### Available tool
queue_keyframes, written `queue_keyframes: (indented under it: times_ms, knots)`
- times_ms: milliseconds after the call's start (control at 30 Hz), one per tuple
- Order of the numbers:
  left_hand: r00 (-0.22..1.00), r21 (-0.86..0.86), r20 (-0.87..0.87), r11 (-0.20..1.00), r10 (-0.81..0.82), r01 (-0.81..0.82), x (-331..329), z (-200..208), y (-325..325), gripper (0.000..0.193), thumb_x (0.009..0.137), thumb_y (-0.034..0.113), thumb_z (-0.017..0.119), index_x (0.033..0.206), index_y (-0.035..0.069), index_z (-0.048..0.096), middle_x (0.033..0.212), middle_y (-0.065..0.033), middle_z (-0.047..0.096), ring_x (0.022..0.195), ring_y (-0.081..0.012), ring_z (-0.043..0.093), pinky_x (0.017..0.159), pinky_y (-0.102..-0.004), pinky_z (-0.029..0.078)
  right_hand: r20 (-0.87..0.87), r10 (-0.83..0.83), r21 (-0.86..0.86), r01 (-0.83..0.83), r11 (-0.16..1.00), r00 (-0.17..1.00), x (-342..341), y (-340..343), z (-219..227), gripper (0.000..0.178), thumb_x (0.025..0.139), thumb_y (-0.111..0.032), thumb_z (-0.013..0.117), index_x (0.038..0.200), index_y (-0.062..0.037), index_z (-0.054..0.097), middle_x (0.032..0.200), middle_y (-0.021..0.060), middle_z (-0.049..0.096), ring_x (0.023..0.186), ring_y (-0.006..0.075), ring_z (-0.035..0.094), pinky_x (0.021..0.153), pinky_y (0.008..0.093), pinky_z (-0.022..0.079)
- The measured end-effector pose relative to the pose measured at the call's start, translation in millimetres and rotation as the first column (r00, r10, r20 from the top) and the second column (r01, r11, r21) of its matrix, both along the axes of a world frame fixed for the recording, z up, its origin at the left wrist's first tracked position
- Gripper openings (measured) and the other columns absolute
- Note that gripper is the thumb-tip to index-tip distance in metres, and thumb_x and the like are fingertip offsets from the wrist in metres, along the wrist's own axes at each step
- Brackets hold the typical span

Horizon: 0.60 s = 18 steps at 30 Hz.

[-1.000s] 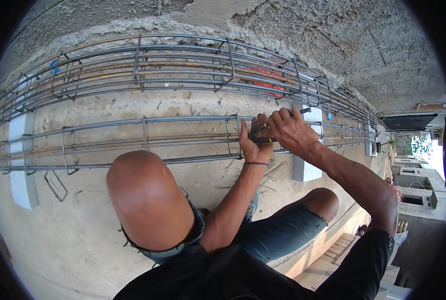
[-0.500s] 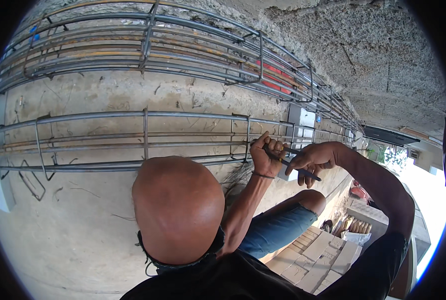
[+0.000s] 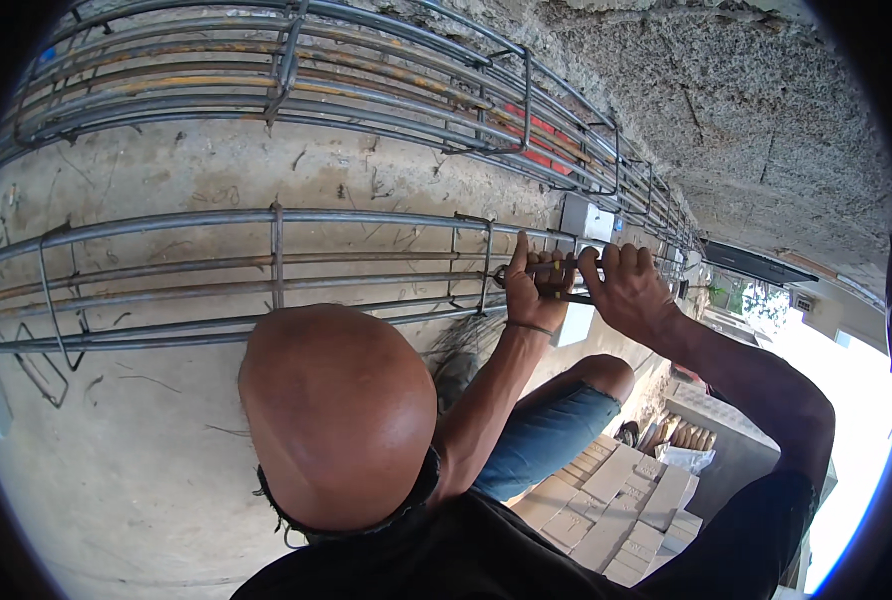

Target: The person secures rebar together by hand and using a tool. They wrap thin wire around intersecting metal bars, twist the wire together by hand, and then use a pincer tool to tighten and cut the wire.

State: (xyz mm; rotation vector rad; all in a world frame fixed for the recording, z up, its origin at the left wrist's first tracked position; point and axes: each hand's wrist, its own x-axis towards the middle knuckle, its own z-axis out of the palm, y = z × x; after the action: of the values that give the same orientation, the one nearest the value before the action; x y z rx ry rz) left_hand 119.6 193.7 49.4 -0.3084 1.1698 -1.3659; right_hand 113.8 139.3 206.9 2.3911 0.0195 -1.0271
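My left hand [image 3: 534, 287] is closed round a pair of dark, long-handled pincers [image 3: 564, 267] with yellow bands, its index finger stretched up. The pincers' jaws meet the upright side of a stirrup [image 3: 488, 262] on the nearer rebar cage [image 3: 366, 287]. Whether they bite on wire there is too small to tell. My right hand [image 3: 634, 288] grips the far end of the upper handle, knuckles up. Below it, the lower handle stands apart, its end near my right fingers.
A second, larger rebar cage [image 3: 366, 75] runs along the rough concrete wall [image 3: 706, 110]. My bent knee [image 3: 341, 410] rises before the nearer cage. A loose stirrup [image 3: 41, 370] leans at its left. Light blocks [image 3: 588, 218] stand under the cages; stacked bricks [image 3: 606, 500] lie at lower right.
My right hand has gone from loosely spread fingers by the pincers to a grip on the upper handle. The handles have swung up to nearly level. The whole view has shifted slightly.
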Motion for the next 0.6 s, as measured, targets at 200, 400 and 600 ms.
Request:
queue_keyframes:
  times_ms: [200,400,600]
  knots:
    - [0.985,0.028,0.09,0.989,-0.148,0.146,-4.7,-1.5,10.2,0.039,0.083,0.015,0.058,0.053,0.018,0.033,0.05,0.0033,0.041,0.056,-0.0151,0.053,0.048,-0.0307,0.038,-0.481,-0.823,-0.008,0.938,0.347,0.301,41.1,3.1,21.4,0.068,0.072,-0.046,0.073,0.113,0.0023,0.049,0.094,0.022,0.062,0.091,0.0353,0.061,0.078,0.0384,0.048]
    - [0.986,-0.032,0.077,0.988,-0.15,0.153,-7.0,-0.6,16.4,0.041,0.08,0.015,0.062,0.053,0.018,0.031,0.048,0.0032,0.035,0.054,-0.0145,0.05,0.052,-0.0323,0.04,-0.553,-0.556,-0.238,0.757,-0.609,-0.621,-1.1,-15.2,-1.3,0.029,0.091,-0.026,0.055,0.106,-0.0016,0.06,0.084,0.0113,0.064,0.074,0.0204,0.064,0.062,0.0325,0.052]
    - [0.998,0.011,0.053,0.999,-0.037,0.036,1.7,8.8,13.7,0.024,0.083,0.026,0.064,0.067,0.01,0.055,0.069,-0.0052,0.06,0.079,-0.0233,0.062,0.084,-0.0403,0.048,-0.331,-0.865,0.06,0.924,0.379,0.376,-17.7,9.4,-3.7,0.021,0.076,-0.004,0.053,0.096,0.0007,0.058,0.081,0.0266,0.062,0.081,0.0421,0.062,0.073,0.0483,0.049]
